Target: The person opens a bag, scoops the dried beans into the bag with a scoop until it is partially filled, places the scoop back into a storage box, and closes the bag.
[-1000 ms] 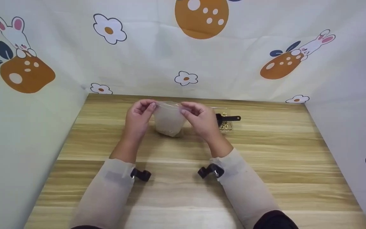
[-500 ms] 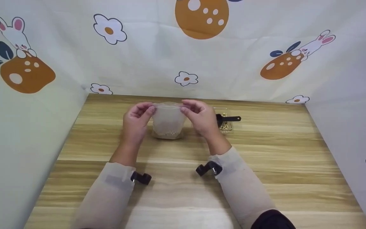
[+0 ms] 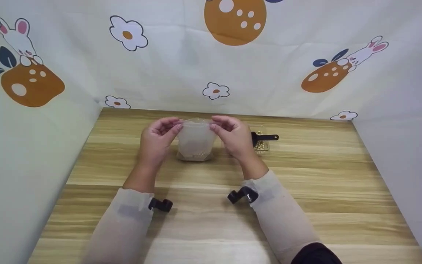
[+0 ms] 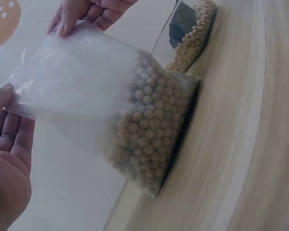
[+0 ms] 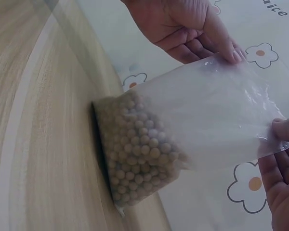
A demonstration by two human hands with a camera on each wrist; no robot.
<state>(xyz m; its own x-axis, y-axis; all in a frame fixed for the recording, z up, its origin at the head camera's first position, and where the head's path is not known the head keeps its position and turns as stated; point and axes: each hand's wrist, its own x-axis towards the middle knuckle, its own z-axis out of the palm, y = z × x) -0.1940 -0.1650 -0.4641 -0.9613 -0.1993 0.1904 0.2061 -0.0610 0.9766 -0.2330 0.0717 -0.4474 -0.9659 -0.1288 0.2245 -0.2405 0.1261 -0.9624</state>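
A translucent plastic bag (image 3: 196,136) stands upright between both hands near the back of the table. Its lower part is filled with small round beige balls (image 4: 147,122) that look like dried beans. At the bag's top left corner, the left hand (image 3: 155,143) pinches the edge between thumb and fingers. The right hand (image 3: 237,141) pinches the opposite top corner the same way. The top edge is stretched between them. In the right wrist view the bag's base (image 5: 106,154) meets the wooden surface, and its upper half holds no balls.
Behind the right hand, partly hidden by it, is a clear container (image 3: 268,147) of the same beige balls. A black scoop (image 3: 269,137) lies in it, handle pointing right. Printed fabric walls (image 3: 167,73) enclose the wooden table (image 3: 196,227) at back and sides.
The bag's base, tilted and skewed a second ago, has swung down and left to sit level, its front now facing the camera. Both hands keep hold of the top corners.
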